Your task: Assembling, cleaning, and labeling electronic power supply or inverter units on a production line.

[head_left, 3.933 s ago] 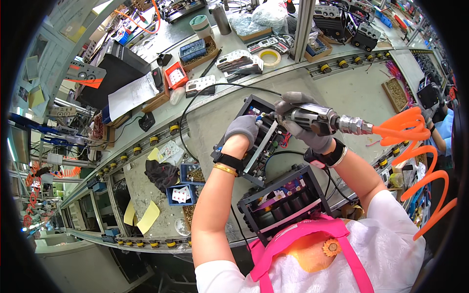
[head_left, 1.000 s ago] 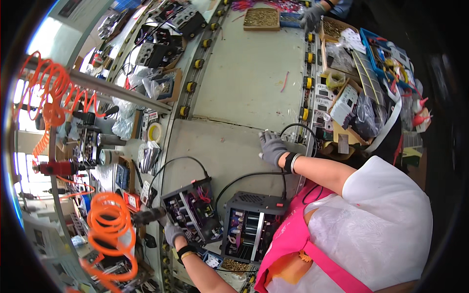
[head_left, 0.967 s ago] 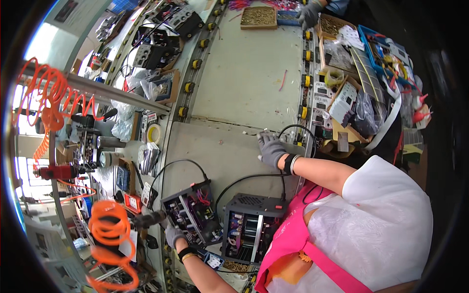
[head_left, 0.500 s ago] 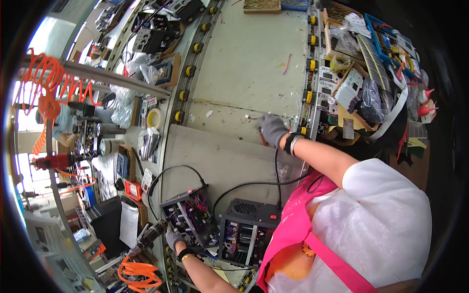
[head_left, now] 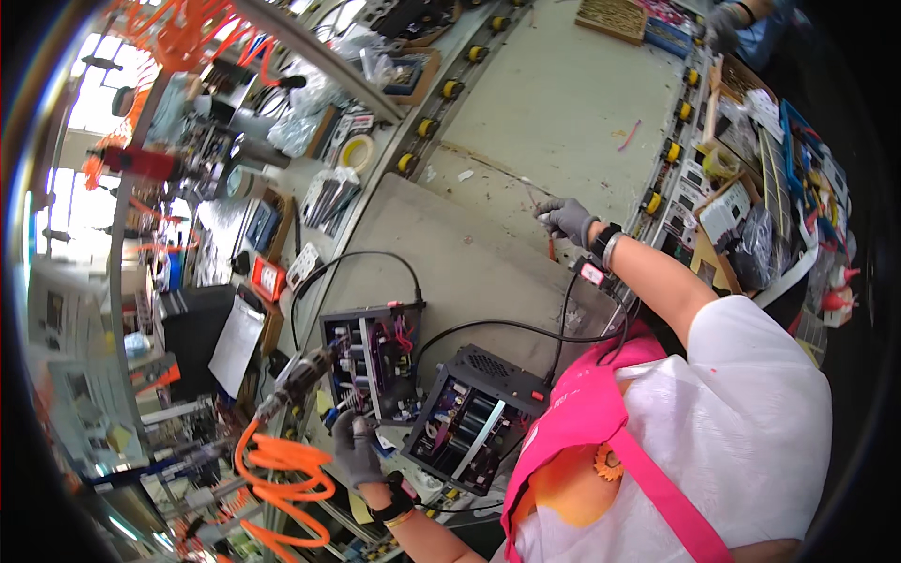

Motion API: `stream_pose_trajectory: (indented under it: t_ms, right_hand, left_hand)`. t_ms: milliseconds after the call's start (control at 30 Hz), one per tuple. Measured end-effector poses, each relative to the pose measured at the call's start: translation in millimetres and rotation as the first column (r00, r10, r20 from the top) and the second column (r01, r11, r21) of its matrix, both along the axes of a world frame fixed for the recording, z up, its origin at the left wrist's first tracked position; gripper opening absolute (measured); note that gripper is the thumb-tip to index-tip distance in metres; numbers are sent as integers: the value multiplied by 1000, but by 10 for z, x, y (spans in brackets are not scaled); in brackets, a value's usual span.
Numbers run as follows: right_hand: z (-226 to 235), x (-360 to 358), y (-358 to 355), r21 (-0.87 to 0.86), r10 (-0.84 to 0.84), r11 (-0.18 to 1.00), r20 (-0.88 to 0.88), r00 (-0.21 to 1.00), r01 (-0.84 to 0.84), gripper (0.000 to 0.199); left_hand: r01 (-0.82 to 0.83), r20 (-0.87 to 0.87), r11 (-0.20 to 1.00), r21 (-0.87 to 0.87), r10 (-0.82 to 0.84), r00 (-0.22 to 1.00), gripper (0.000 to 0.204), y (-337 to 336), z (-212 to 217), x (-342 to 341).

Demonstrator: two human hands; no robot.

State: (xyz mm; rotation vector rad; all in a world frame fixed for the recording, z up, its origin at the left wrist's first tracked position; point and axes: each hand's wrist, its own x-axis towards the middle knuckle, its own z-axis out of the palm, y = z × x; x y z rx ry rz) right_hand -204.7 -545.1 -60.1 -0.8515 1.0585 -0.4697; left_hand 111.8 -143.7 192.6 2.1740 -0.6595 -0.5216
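Two checks for you: where does everything sit, and how are your hands?

Your black, box-shaped metal case with a silver crossbar stands on the left of the grey tabletop, open side up. Just right of it and nearer you is the tilted black metal case with a perforated panel, dark cylinders exposed. Whether they touch, I can't tell.

And your fingers?

Your grey-gloved left hand is by the near edge of the crossbar case, fingers bent; I can't tell whether it pinches anything. Your grey-gloved right hand is well apart, far right, fingers loosely curled near a thin strip too small to identify. Its grip is unclear too.

What could go wrong for you?

Your silver-grey air tool lies slanted beside the crossbar case's left edge. A tug from its coiled orange hose could knock it into those exposed parts. Your thick black cable loops near your right forearm; catching it could drag a case. Your small white scrap, far off, could jam inside if swept into an opening.
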Motion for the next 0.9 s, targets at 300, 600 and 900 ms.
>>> stream_pose_trajectory:
  t_ms: [300,600,900]
  right_hand:
    - [1727,998,994,-97,479,866,443,757,-491,15]
    - [2051,1916,1777,-464,638,766,464,615,-445,10]
    - [2043,2556,1833,-559,823,511,100,559,-653,9]
  left_hand:
    - [53,15,997,-50,-52,999,28,296,-259,-588]
    - [-117,-288,961,-251,41,957,25,280,-185,-856]
    - [-187,-179,938,-292,138,974,25,580,-359,-562]
